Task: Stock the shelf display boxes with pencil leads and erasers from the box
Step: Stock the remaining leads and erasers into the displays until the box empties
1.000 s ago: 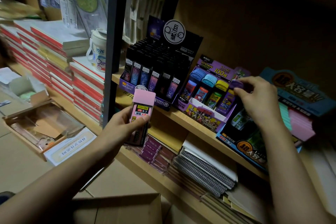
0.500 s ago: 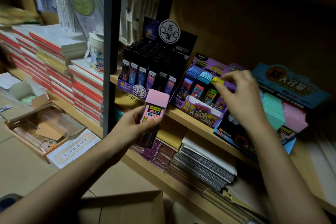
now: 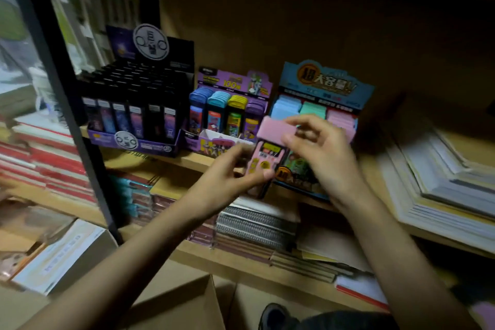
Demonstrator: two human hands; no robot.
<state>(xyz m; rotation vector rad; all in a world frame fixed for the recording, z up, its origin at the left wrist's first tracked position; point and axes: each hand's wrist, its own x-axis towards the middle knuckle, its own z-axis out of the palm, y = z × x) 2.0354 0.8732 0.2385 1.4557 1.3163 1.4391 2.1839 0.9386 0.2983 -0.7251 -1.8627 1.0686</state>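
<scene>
Pink rectangular plastic lead case point(image 3: 263, 161), yellow label, upright, slightly tilted; in front of blue cardboard display box point(image 3: 325, 83). Left hand point(image 3: 230, 174) grips its body, right hand point(image 3: 321, 147) pinches its cap.
Blue cardboard display box: rows of light-blue, mint and pink cases.
Purple cardboard display box point(image 3: 233, 83), just left of it: blue, teal, yellow and purple capped cases.
Black cardboard display box point(image 3: 182, 51), farther left: dark tubes.

Pink lead case point(image 3: 267, 151), yellow label; blue display box point(image 3: 325, 83); purple display box point(image 3: 233, 83); black display box point(image 3: 139, 104).

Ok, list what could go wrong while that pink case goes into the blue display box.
The pink case is pinched between left hand and right hand in mid-air; a slip could drop it. The blue display box sits at the edge of the shelf, so pushing may tip it.
</scene>
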